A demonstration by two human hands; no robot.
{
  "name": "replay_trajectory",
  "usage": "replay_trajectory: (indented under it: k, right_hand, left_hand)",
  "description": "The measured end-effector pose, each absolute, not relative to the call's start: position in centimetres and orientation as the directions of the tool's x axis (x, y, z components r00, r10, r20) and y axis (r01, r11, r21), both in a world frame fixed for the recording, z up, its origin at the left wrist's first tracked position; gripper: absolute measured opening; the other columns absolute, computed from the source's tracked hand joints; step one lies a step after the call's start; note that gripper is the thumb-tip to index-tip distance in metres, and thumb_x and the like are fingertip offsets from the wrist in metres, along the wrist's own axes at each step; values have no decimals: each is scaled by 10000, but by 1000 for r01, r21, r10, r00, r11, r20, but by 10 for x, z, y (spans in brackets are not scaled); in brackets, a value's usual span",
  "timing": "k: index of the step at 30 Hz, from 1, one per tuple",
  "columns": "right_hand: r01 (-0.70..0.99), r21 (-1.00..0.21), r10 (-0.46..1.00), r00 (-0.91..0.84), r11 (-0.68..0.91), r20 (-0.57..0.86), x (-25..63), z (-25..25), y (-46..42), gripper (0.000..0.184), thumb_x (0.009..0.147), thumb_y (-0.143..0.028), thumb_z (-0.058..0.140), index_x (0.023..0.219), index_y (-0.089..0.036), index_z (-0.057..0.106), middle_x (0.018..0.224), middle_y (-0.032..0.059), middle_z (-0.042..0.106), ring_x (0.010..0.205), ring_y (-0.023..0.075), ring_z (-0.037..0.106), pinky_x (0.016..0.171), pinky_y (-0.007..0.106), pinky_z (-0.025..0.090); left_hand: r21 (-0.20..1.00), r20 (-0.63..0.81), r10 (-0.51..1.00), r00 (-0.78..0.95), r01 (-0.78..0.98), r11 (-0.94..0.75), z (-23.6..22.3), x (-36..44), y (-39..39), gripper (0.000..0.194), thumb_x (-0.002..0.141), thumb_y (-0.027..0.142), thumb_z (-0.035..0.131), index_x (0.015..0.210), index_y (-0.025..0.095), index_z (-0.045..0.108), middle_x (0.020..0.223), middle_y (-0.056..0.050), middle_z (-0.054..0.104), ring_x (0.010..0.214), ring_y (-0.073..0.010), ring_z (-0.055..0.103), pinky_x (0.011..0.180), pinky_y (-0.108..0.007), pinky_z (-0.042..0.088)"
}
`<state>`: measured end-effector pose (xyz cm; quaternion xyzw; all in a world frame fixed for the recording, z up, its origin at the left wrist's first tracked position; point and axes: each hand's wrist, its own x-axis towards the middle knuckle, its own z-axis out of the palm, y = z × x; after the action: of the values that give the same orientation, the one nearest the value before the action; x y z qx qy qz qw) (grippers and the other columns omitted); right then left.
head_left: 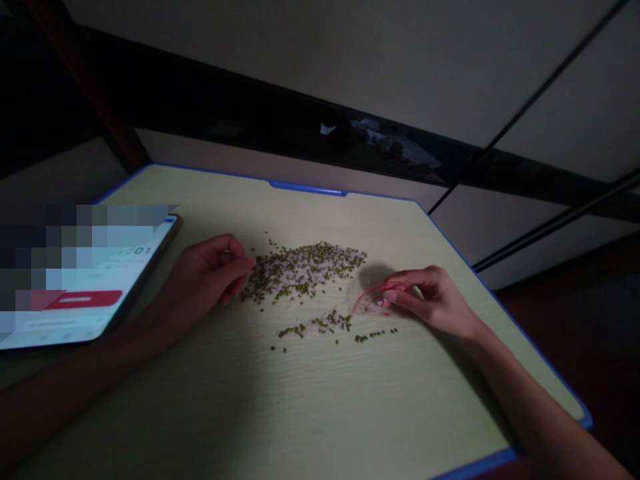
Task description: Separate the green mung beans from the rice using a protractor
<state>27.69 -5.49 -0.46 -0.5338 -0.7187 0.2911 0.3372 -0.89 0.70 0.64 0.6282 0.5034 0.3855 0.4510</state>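
A pile of small green beans (324, 257), mixed with pale grains (285, 270), lies spread on the table. At the pile's left edge is my left hand (213, 270), its fingers curled and thumb pressed to the index finger; whatever may be in the pinch is hidden. To the right of the pile, my right hand (433, 300) pinches a small clear plastic bag (369, 300) with a red edge, which rests low over the tabletop. A thinner strip of beans (333, 321) lies in front of the main pile, close to the bag.
The pale wood-grain table (300, 407) has a blue rim and a blue handle (307, 189) at the far side. A lit tablet or phone (115, 280), partly pixelated, is at the left by my forearm. Cabinet panels (320, 60) stand behind the table.
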Motion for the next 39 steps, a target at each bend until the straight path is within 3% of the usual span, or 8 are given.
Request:
replay_trajectory:
  k: [14, 21, 39]
  right_hand:
    - [541, -773, 940, -264, 331, 218, 274, -5, -55, 141, 736, -222, 628, 738, -107, 710, 651, 63, 700, 550, 120, 569, 490, 223, 422]
    - [537, -781, 930, -335, 319, 150, 278, -1, -56, 155, 771, -213, 596, 743, -104, 702, 640, 73, 689, 568, 129, 579, 517, 246, 429]
    - [552, -792, 955, -267, 260, 127, 272, -5, -57, 172, 755, -248, 612, 740, -113, 717, 616, 64, 690, 525, 117, 551, 473, 234, 408]
  left_hand:
    - [960, 57, 975, 215, 258, -113, 1, -11, 10, 179, 620, 279, 523, 513, 199, 403, 339, 86, 424, 304, -42, 360, 329, -142, 272]
    - [959, 48, 979, 198, 264, -101, 1, -11, 10, 183, 624, 274, 531, 515, 197, 406, 339, 87, 427, 306, -39, 363, 331, -139, 272]
    - [961, 58, 978, 199, 254, -109, 0, -12, 12, 178, 615, 279, 528, 510, 198, 409, 328, 88, 420, 294, -41, 355, 319, -139, 273]
